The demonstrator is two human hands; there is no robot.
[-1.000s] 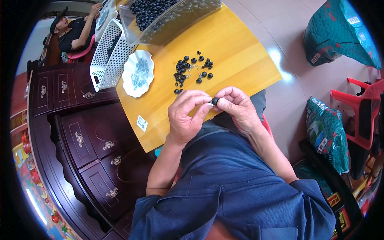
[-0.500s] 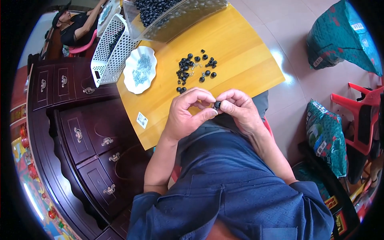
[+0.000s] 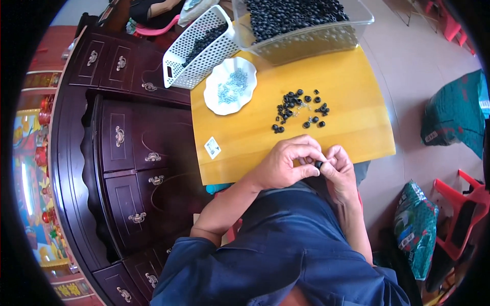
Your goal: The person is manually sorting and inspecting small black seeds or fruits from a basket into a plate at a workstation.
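Observation:
Over the near edge of the yellow table, my hands meet around a small round black part [image 3: 318, 164] that looks like a ring or knob. My left hand [image 3: 287, 162] pinches it from one side with thumb and forefinger. On the other side, the thumb and bent fingers of my right hand [image 3: 341, 177] close on it too. Fingertips cover much of the part. Just beyond my hands lies a loose group of similar black parts [image 3: 289, 101], with tiny clear pieces [image 3: 304, 106] scattered among them.
A scalloped white dish [image 3: 213, 97] holds small clear bluish pieces. Behind it stand a white perforated basket [image 3: 190, 48] and a clear bin [image 3: 306, 50], both with black parts inside. A dark wooden cabinet [image 3: 138, 122] borders the yellow table [image 3: 245, 153] on the left. Green bags [image 3: 451, 115] and a red stool [image 3: 464, 204] are on the right.
The whole view has shifted, so the table and my hands appear farther right and lower. Both hands still pinch the black part, and the person at the far left is now mostly out of view.

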